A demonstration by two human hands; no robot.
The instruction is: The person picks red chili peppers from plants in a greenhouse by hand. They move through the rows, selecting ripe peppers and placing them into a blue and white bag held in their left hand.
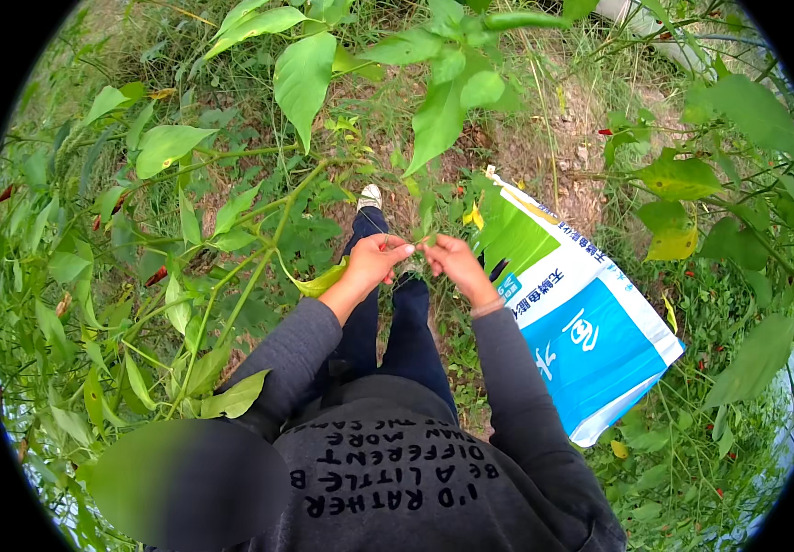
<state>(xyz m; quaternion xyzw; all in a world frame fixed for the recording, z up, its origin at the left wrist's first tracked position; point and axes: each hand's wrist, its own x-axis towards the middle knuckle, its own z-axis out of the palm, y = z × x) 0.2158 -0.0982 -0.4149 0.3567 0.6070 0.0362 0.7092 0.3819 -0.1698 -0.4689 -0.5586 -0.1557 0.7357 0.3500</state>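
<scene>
My left hand and my right hand meet at the middle of the view, thumbs and fingertips almost touching. A thin green and reddish piece of plant is pinched between them; the fingers partly hide it, so I cannot tell whether it is a stem or a small pepper. Just right of my right hand lies a white, blue and green woven sack bearing writing, its narrow end towards the top. A yellow leaf touches or hangs close to my left wrist.
Branching pepper plants rise at the left and reach over the top, with a green pepper there. Red peppers hang among the leaves. More plants stand at the right. Grass and bare soil lie ahead, a shoe below.
</scene>
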